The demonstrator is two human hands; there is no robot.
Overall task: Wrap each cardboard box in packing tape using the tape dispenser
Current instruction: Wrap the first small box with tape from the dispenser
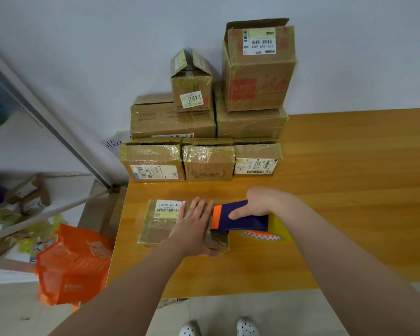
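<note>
- Head view: a flat cardboard box [159, 226] lies on the near left part of the wooden table [349, 190], with a barcode label [168, 207] on its far left corner.
- The left hand [192, 226] lies flat on top of the box, fingers straight and pressed down, the thumb at the near edge.
- The right hand [260, 202] is clenched round the purple handle of the tape dispenser [238, 219], with the thumb along its side.
- The dispenser's orange front end sits over the right end of the box, just beside the left fingertips; its yellow tape roll [278, 230] hangs to the right, above the table.
- A stack of taped boxes [204, 161] stands at the far edge against the wall [107, 57].
- An orange bag [75, 263] sits on the floor left of the table.
</note>
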